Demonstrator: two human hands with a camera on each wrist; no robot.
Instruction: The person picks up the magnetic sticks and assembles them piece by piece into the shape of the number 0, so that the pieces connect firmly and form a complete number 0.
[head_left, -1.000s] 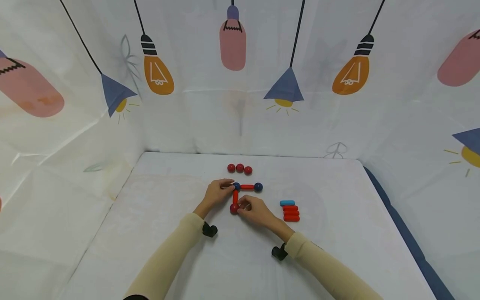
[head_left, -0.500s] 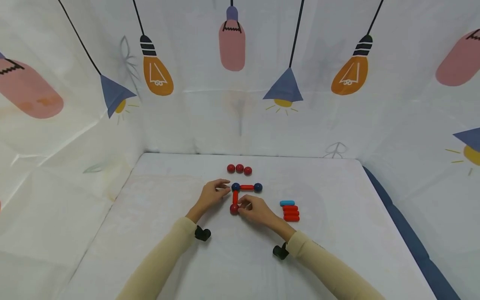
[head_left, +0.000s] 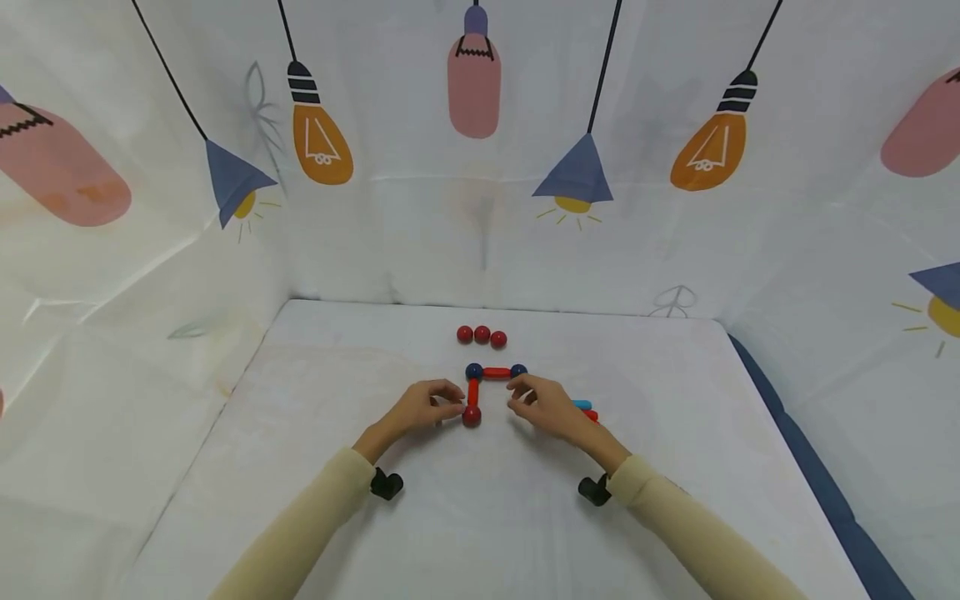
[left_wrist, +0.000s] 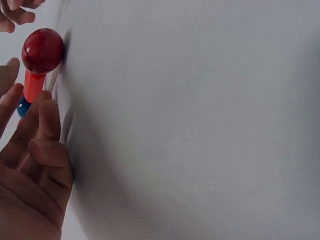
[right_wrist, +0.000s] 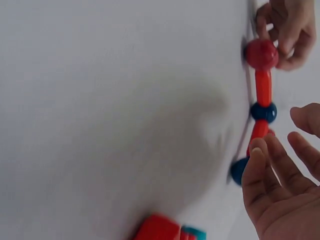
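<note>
An L-shaped chain of balls and rods lies on the white table. Its near end is a dark red ball [head_left: 471,416], joined by an upright-running red rod [head_left: 473,392] to a blue corner ball [head_left: 474,372]. From there another red rod [head_left: 497,373] leads right to a second blue ball [head_left: 518,370], partly covered by fingers in the head view. My left hand [head_left: 427,407] is beside the red ball, fingertips right at its left side, gripping nothing. My right hand [head_left: 547,406], fingers loosely bent with nothing between them, hovers just in front of the right blue ball.
Three loose red balls [head_left: 482,334] sit in a row behind the chain. Right of it, a blue rod [head_left: 582,405] and red rods [right_wrist: 157,229] lie stacked side by side, mostly behind my right hand in the head view. A lamp-patterned white sheet [head_left: 420,233] hangs behind the table.
My right hand has left the red ball and moved right and a little back, toward the right blue ball. My left hand has left the corner ball and come nearer, to the red ball.
</note>
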